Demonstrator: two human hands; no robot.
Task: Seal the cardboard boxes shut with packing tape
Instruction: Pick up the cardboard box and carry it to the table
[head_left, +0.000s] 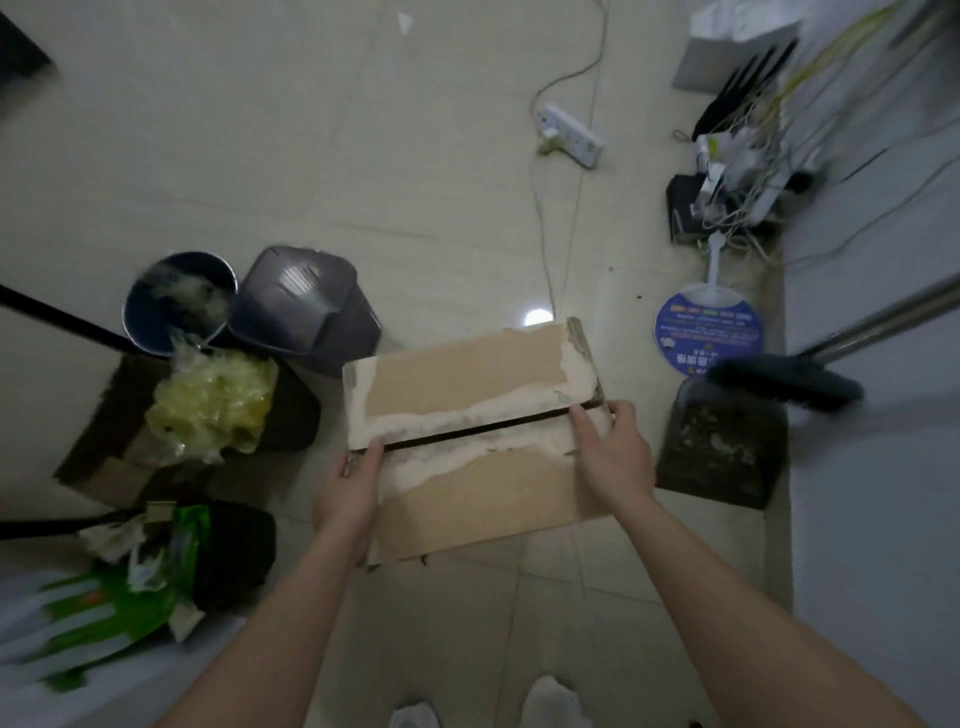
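Cardboard box is held up over the tiled floor, both top flaps folded down. A dark seam runs along the middle, still slightly agape. The paper is torn white along the seam and the box edges, probably where old tape was ripped off.

Left hand grips the left end of the box, thumb on top right at the seam. Right hand grips the right end, fingers curled round the corner and thumb lying next to the seam. Both hands are clamped on the box.

No tape roll in view, so the step in hand looks like closing and aligning the flaps before taping.

To do it well:
- Press the flaps flush so the gap closes evenly end to end.
- Set the box on the floor first; taping it mid-air will likely skew the strip.
- Torn fibre will likely hold tape poorly, so the strip should reach onto clean brown card on both sides.

Around it: bins and bagged rubbish to the left, dustpan and broom to the right, power strip further off.
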